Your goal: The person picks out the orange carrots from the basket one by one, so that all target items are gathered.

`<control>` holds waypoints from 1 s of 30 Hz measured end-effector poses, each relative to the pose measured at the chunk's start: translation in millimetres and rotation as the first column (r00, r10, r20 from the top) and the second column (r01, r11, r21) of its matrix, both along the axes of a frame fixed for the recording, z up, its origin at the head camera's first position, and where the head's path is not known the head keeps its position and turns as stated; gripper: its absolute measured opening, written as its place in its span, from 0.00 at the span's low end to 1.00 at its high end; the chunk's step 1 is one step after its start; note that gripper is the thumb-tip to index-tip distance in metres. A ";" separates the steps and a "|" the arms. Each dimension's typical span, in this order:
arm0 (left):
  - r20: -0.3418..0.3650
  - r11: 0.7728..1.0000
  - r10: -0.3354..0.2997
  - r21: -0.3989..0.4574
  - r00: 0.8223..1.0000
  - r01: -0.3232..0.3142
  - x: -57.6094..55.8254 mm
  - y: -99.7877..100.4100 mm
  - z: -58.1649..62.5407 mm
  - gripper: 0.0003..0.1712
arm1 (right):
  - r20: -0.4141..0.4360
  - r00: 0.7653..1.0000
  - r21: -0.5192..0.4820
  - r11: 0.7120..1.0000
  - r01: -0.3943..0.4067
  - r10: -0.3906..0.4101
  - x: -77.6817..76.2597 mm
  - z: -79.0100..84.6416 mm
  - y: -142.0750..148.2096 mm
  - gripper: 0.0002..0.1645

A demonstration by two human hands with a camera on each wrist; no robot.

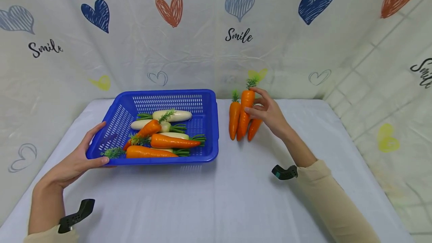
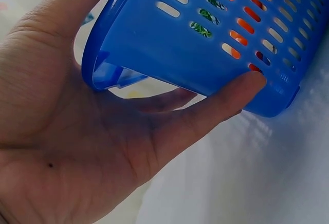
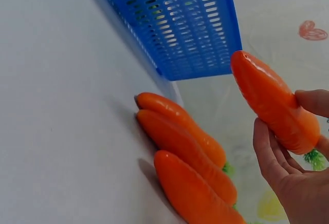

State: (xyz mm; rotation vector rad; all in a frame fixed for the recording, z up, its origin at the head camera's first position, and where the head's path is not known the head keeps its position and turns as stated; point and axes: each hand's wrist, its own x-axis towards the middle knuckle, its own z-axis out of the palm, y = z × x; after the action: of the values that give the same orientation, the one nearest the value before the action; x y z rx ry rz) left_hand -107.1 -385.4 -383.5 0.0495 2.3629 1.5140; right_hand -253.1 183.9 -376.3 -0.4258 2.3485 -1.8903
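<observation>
My right hand point(image 1: 268, 113) pinches a carrot point(image 1: 247, 104) near its leafy top, with the tip pointing down. In the right wrist view this carrot point(image 3: 275, 100) is off the table, apart from three carrots point(image 3: 187, 157) lying below it. The head view shows one carrot point(image 1: 234, 119) to its left and part of another point(image 1: 254, 128) to its right. My left hand point(image 1: 75, 160) grips the left side of a blue basket point(image 1: 217, 134) at its near corner. Inside lie several white radishes point(image 1: 177, 115) and carrots point(image 1: 175, 141). The left wrist view shows fingers against the slotted wall point(image 2: 154, 44).
A white cloth point(image 1: 189, 205) covers the table. Behind it hangs a pale curtain point(image 1: 202, 48) printed with hearts and "Smile". The basket's right wall stands a short way left of the loose carrots.
</observation>
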 end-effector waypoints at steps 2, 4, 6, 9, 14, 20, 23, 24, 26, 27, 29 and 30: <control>-0.002 1.000 -0.001 0.003 1.000 0.001 -0.5 -0.2 -0.3 0.62 | 0.001 1.000 0.011 1.000 0.005 -0.005 0.4 -1.2 3.7 0.44; -0.002 1.000 0.002 -0.003 1.000 -0.002 -0.7 -0.5 -0.5 0.62 | 0.005 1.000 0.013 1.000 0.012 -0.012 0.8 -2.1 7.1 0.43; -0.002 1.000 0.006 -0.007 1.000 -0.006 -0.9 -0.8 -0.4 0.62 | 0.006 1.000 0.010 1.000 0.011 -0.011 1.3 -3.1 10.5 0.43; -0.009 1.000 0.010 -0.017 1.000 -0.010 -1.3 -0.9 0.3 0.63 | 0.014 1.000 0.014 1.000 0.021 -0.021 2.2 -4.4 15.1 0.44; -0.015 1.000 0.008 -0.027 1.000 -0.008 -2.3 -0.2 0.9 0.65 | 0.021 0.999 0.035 0.999 0.041 -0.042 3.4 -8.0 22.3 0.42; -0.017 0.999 -0.003 -0.048 1.000 0.002 -4.6 0.1 0.9 0.65 | 0.031 0.998 0.001 0.998 0.059 -0.059 4.6 -11.3 29.9 0.42; -0.013 0.998 -0.010 -0.058 1.000 0.009 -5.3 0.2 0.9 0.66 | 0.038 0.996 -0.002 0.997 0.075 -0.075 4.3 -12.8 32.8 0.43; -0.011 0.998 -0.012 -0.062 1.000 0.012 -5.4 0.2 0.9 0.66 | 0.036 0.996 0.006 0.997 0.079 -0.079 4.3 -13.3 34.0 0.43; -0.010 0.998 -0.018 -0.066 1.000 0.018 -5.4 0.1 0.6 0.66 | 0.035 0.996 0.008 0.997 0.082 -0.082 4.5 -14.2 36.1 0.43; -0.010 0.997 -0.020 -0.071 1.000 0.020 -5.3 0.0 0.4 0.66 | 0.032 0.996 0.015 0.996 0.083 -0.083 4.7 -14.8 37.4 0.43; -0.009 0.997 -0.022 -0.074 1.000 0.022 -5.2 0.0 -0.1 0.66 | 0.034 0.996 0.015 0.997 0.081 -0.082 5.1 -16.1 39.9 0.43; -0.010 0.997 -0.023 -0.074 1.000 0.022 -5.1 0.1 -0.3 0.66 | 0.036 0.996 0.016 0.996 0.082 -0.083 5.2 -16.8 41.3 0.43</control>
State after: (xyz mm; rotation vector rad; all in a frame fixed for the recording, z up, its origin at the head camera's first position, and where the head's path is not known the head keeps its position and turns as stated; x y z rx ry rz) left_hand -112.1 -385.3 -383.8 0.0662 2.4160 1.4185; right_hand -247.9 225.2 -393.1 -0.2941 2.3897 -1.8971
